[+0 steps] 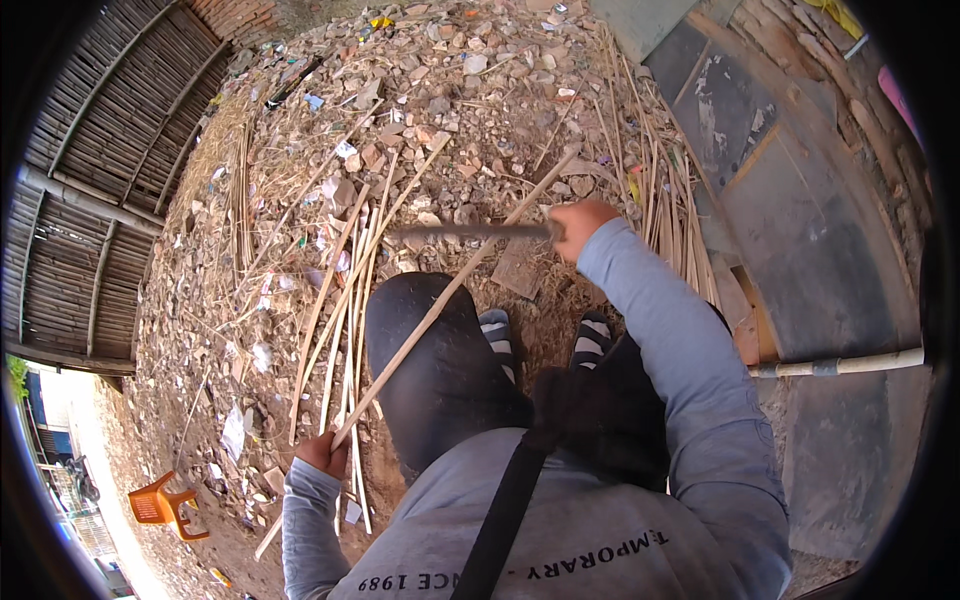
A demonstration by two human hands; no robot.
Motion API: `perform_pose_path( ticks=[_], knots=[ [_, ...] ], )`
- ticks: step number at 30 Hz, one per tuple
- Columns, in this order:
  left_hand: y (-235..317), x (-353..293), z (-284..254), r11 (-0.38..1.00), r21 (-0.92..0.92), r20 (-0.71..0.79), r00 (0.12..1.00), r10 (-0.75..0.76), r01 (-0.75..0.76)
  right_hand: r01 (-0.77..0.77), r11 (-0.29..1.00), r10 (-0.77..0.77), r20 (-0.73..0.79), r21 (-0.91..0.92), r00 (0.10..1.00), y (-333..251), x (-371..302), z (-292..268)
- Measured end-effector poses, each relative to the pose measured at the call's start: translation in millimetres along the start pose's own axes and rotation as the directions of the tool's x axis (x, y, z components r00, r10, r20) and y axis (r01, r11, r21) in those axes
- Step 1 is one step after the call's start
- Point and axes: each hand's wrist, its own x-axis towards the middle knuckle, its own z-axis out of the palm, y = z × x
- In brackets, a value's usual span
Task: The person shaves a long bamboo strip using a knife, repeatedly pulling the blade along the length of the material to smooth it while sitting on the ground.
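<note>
My left hand (322, 455) is closed round the lower end of a long bamboo strip (425, 322). The strip slants up and away to the right, passing over my left knee. In my right hand (582, 225) is the handle of a long dark blade, like a machete (470, 231), slightly blurred. It points left and crosses the strip near its upper part; whether the edge touches the strip I cannot tell. Beside my left leg lies a bundle of split bamboo strips (345, 300) on the ground.
Rubble and litter (450, 100) cover the ground. More bamboo strips (675, 200) lie at the right, beside dark panels (800, 230). A bamboo-slat wall (100, 130) stands at the left, with an orange plastic chair (155, 502) below it. My sandalled feet (593, 340) are between the knees.
</note>
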Motion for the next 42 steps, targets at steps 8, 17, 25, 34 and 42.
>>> perform_pose_path(
  ticks=[8,17,25,34,42],
  knots=[
    [-14,-7,0,0.997,-0.014,0.009,0.997,-0.081,0.081,-0.047,0.999,0.048,-0.093,0.011,0.994,8,-1,-8],
    [-28,-7,1,0.999,-0.043,-0.053,0.998,-0.016,0.014,-0.262,0.954,0.268,-0.024,0.147,0.963,31,5,-9],
    [-16,-5,-9,1.000,-0.013,-0.050,0.999,-0.009,0.009,0.050,0.997,-0.049,0.031,-0.058,0.998,-8,-7,-15],
    [-35,-7,-4,1.000,0.004,-0.116,0.993,0.016,-0.015,-0.358,0.926,0.372,-0.129,0.122,0.919,59,10,-12],
    [-36,-1,3,0.996,0.074,-0.070,0.996,-0.053,0.058,-0.020,1.000,0.020,0.033,-0.006,0.999,6,-4,-25]
  ],
)
